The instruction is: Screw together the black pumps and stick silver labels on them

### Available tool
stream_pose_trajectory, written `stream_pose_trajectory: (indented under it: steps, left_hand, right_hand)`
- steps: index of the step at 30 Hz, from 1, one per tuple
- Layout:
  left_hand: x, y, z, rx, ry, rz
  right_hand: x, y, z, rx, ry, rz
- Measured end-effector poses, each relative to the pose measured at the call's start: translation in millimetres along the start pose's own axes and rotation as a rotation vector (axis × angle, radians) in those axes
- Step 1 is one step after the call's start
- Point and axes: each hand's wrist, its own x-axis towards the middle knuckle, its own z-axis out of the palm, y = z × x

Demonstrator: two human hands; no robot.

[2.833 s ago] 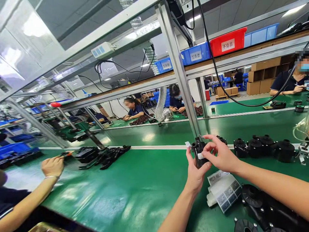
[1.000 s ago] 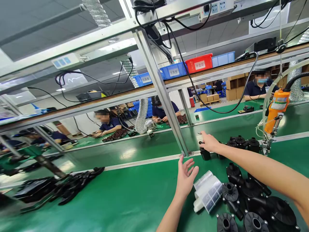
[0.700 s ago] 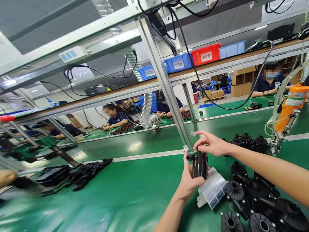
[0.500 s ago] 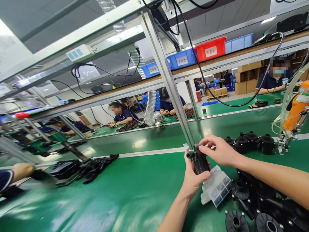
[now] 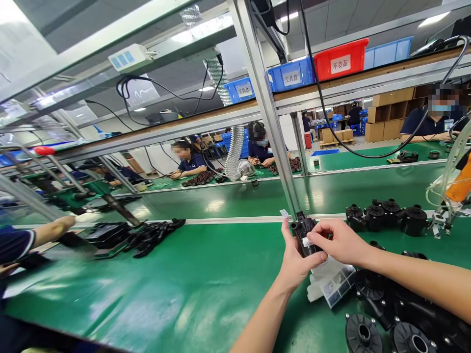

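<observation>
My left hand (image 5: pixel 294 264) is wrapped round a black plastic pump (image 5: pixel 303 226) with short pipe stubs and holds it tilted above the bench. On the raised tip of its index finger sticks a small whitish sticker (image 5: pixel 284 214). A small white label (image 5: pixel 306 241) lies against the pump's side. My right hand (image 5: pixel 340 242) has its thumb and fingers closed at this label, touching the pump. Below the hands rests a sheet of labels (image 5: pixel 340 284) with grey printed rectangles, partly covered by my right hand.
Black pumps (image 5: pixel 414 218) stand in a row at the right; more pump parts (image 5: pixel 363 333) lie nearer me. An orange tool (image 5: pixel 459 184) hangs far right. A metal post (image 5: pixel 270 117) rises behind the pump. At left, a co-worker's arm (image 5: pixel 55 230) reaches over black parts (image 5: pixel 158 238).
My right hand has moved from the pump's top down to its side, where a white label now shows. The pump has turned in my left hand. The camera view has shifted slightly.
</observation>
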Motion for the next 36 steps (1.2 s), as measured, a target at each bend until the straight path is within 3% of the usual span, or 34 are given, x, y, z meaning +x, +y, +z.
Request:
stream_pose_trajectory:
  steps: [10, 15, 18, 21, 27, 32, 36]
  left_hand:
    - [-1, 2, 2.2, 0.019, -0.014, -0.023]
    - [-1, -1, -1.7, 0.05, -0.007, -0.025]
    - [-2, -2, -4.1, 0.053, -0.02, 0.021]
    - [-5, -6, -4.9, 0.073, -0.07, 0.063]
    - [8, -30, -18.0, 0.314, -0.131, 0.161]
    - [38, -55, -46.8, 0.382, -0.125, 0.195]
    - [48, -58, -62.0, 0.4, -0.186, 0.11]
  right_hand:
    - [-4, 1, 2, -0.231, 0.066, -0.171]
    - [-9, 2, -2, -0.621, 0.086, -0.4]
    - [-10, -4, -11, -0.746, 0.121, -0.301]
    - [-8, -11, -17, -0.655, 0.111, -0.122]
    - [14, -4, -7, -0.541, -0.142, 0.015]
    - [36, 23, -27, -0.568, -0.27, 0.058]
    - [47, 29, -42, -0.616, -0.158, -0.016]
